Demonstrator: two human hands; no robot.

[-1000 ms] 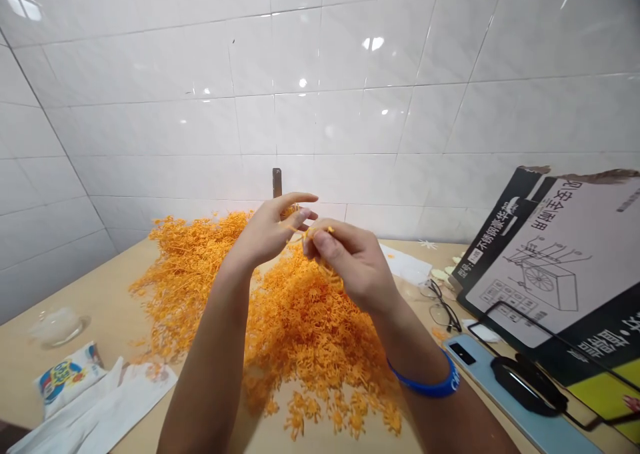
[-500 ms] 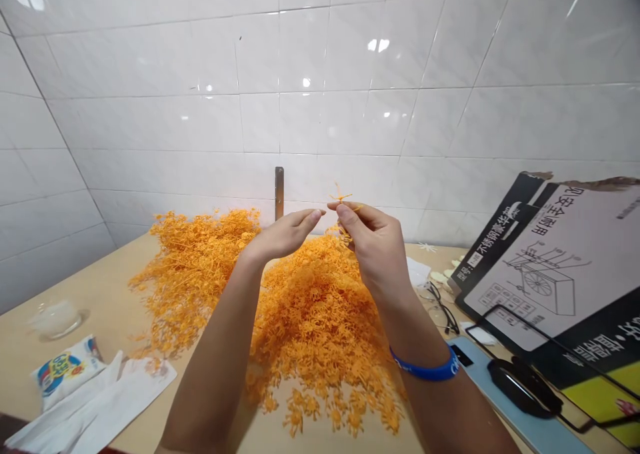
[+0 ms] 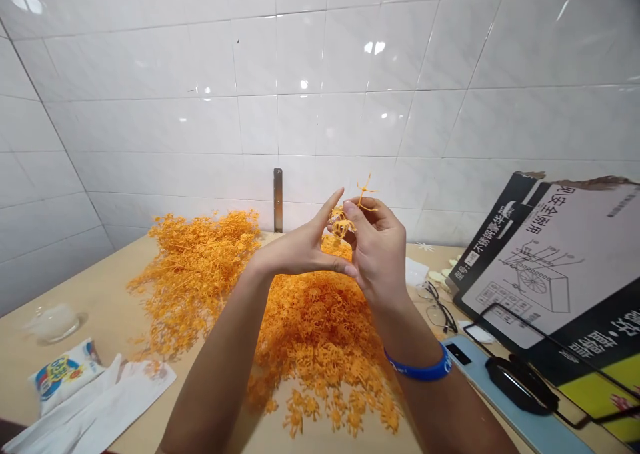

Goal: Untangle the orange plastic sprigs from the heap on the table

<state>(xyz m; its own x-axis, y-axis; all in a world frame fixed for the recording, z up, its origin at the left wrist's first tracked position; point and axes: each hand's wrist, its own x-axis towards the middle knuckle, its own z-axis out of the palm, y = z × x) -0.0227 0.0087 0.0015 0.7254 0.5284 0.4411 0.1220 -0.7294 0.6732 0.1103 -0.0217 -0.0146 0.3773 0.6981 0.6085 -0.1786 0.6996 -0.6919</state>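
My right hand pinches an orange plastic flower sprig between thumb and fingers; its thin, star-like tip sticks up above them. More orange flower heads hang on the left side of that hand. Around these heads my left hand is spread, thumb low and a finger pointing up; its thumb tip reaches the right palm. Whether its hidden fingers touch the sprig, I cannot tell. Beneath both hands lies a heap of orange flower pieces. A second pile of orange stemmed sprigs lies to the left.
A metal strip stands against the tiled wall. At right are a printed cardboard box, glasses, a light-blue phone and a black strapped object. At left are a glass dish, a small packet and white tissue.
My left hand has moved right and opened wide, its thumb dropping toward the right palm. The sprig has turned in my right hand, its tip shifting right, and more flower heads show.
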